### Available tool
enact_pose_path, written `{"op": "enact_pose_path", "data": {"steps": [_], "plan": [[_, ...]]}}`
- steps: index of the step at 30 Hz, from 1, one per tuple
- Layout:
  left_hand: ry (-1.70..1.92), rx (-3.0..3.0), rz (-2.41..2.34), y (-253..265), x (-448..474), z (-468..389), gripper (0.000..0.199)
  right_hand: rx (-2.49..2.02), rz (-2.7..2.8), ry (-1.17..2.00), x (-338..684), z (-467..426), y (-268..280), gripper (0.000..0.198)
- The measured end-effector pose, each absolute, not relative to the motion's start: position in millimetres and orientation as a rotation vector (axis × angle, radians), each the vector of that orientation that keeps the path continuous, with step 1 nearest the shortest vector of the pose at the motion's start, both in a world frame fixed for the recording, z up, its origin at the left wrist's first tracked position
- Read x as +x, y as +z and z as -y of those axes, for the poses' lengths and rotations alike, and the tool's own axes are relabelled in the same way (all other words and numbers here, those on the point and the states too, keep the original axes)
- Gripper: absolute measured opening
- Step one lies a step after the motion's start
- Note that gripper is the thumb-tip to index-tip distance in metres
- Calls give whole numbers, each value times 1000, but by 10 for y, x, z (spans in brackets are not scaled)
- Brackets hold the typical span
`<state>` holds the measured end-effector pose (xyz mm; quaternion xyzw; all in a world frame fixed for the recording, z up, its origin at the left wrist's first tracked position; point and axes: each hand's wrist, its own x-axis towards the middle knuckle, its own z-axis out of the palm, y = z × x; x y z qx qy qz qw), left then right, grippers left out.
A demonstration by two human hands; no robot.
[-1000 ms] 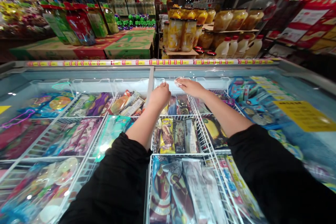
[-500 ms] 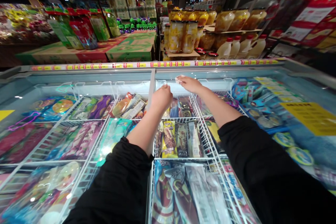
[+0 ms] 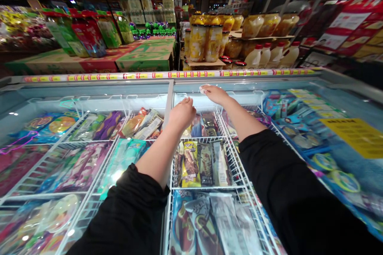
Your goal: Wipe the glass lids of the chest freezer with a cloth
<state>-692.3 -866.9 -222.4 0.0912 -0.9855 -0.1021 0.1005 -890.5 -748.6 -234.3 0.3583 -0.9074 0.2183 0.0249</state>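
Observation:
My right hand point(image 3: 216, 94) reaches to the far side of the chest freezer, its fingers closed on a crumpled white wipe point(image 3: 204, 89), which may be cloth or paper. The wipe is at the glass near the back rim point(image 3: 251, 73). My left hand point(image 3: 182, 114) is a little nearer and to the left, beside the lid's frame bar point(image 3: 170, 101). Its fingers are bent and pressed together; what they hold, if anything, is hidden. Beneath both hands, wrapped ice creams, among them a yellow-wrapped ice cream point(image 3: 190, 163), lie in white wire baskets point(image 3: 206, 187).
A yellow notice point(image 3: 354, 137) is on the right part of the freezer. Price labels line the back rim. Behind stand fruit jars point(image 3: 206, 44), white jugs with red caps point(image 3: 266, 53), and large bottles point(image 3: 88, 34) on cardboard boxes point(image 3: 143, 57).
The view has shifted slightly, so the baskets sit a little lower and further left. My left hand's fingers look slightly less curled. My right hand keeps the wipe at nearly the same spot.

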Motion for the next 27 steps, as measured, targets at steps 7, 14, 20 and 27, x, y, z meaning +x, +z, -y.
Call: {"op": "enact_pose_path", "data": {"steps": [7,14,20,27], "plan": [[-338,280,2917,-2203,-6913,8653,48,1319,2766,636,-8734,7398,-2386,47],[-339,296,2912,-2211,-6924,8661,48,1177,2813,597,-8941,7389,-2329,48],[-329,285,2912,-2218,-6922,8666,46,1137,2810,583,-9043,7913,-2332,49],[-344,297,2929,-2208,-6913,8666,47,1323,2777,634,-8909,7617,-2361,48]]}}
